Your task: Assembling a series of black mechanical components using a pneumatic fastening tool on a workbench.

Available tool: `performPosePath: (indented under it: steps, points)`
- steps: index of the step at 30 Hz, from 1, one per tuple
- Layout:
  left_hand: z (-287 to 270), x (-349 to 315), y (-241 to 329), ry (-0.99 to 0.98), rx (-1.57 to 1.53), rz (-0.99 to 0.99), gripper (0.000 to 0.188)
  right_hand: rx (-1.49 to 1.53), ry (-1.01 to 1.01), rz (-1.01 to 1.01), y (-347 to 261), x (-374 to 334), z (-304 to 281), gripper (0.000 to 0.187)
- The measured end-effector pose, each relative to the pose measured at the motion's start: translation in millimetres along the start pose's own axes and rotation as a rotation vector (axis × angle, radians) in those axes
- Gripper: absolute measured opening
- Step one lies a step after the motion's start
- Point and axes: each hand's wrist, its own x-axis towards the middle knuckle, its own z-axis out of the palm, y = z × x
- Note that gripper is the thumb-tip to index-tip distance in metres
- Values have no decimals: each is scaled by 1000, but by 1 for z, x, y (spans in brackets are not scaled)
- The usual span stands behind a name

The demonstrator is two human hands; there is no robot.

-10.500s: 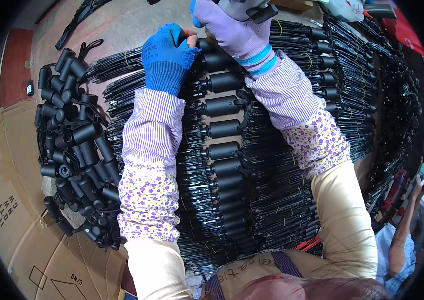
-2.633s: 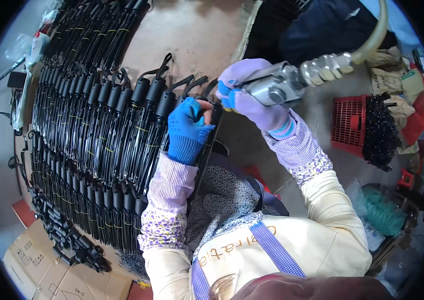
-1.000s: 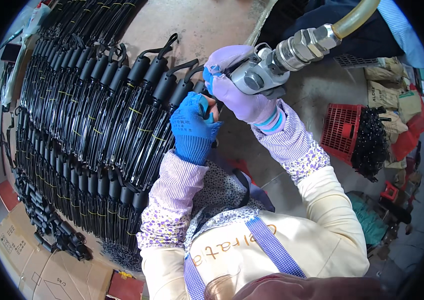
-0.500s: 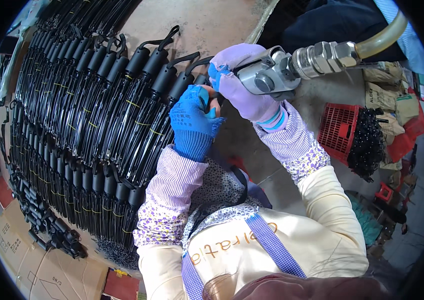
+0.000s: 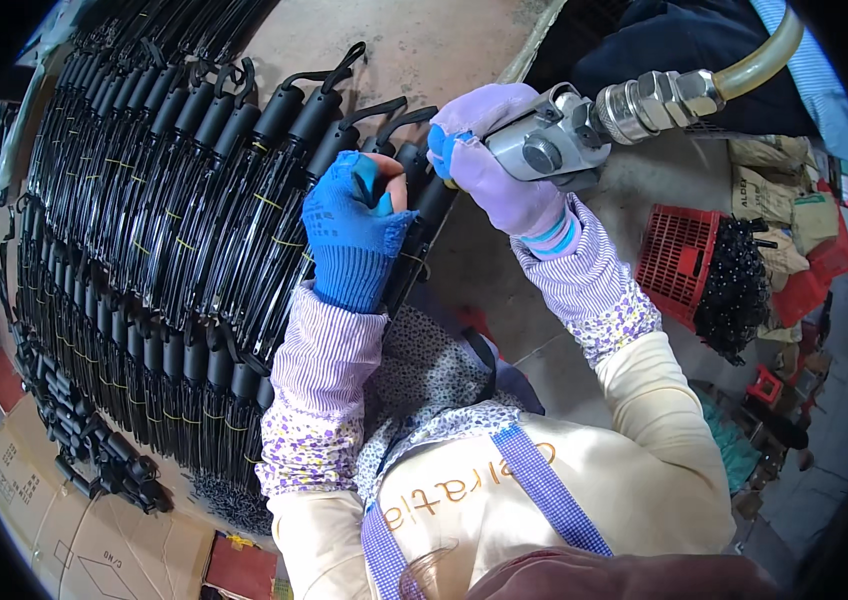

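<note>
My left hand (image 5: pixel 354 235), in a blue glove with bare fingertips, is closed over the edge of a row of black umbrella frames (image 5: pixel 229 225). Its thumb and fingers are curled in; whatever they pinch is hidden. In a lavender glove, my right hand (image 5: pixel 494 165) grips a silver air screwdriver (image 5: pixel 552 140) with a hose fitting at its back. The tool's tip is hidden by the hand. Just below that hand lies a black umbrella handle (image 5: pixel 434 203) at the row's end, between my two hands. Wrist straps (image 5: pixel 344 65) loop from several handles.
More rows of umbrella frames (image 5: pixel 169 355) lie nearer. Loose black handles (image 5: pixel 94 450) sit at lower left beside a cardboard box (image 5: pixel 94 540). A red basket (image 5: pixel 674 265) with black parts stands on the right. The hose (image 5: pixel 769 62) runs to upper right.
My left hand has moved left, away from my right hand, uncovering the end handle between them. My right hand and the air screwdriver have shifted slightly right.
</note>
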Motion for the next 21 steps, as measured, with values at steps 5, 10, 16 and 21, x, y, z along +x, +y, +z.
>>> performPosePath:
  steps: [5,10,16,21]
  points:
    - [5,3,-3,4,-19,59,13,-140,-18,-10,4,-6,-1,11]
    - [8,9,-8,20,-5,135,14,-83,30,71,-5,-9,4,17]
    - [9,13,-16,39,90,289,20,196,128,94,-13,2,14,22]
    - [11,14,-17,68,192,420,30,206,227,47,-8,11,22,22]
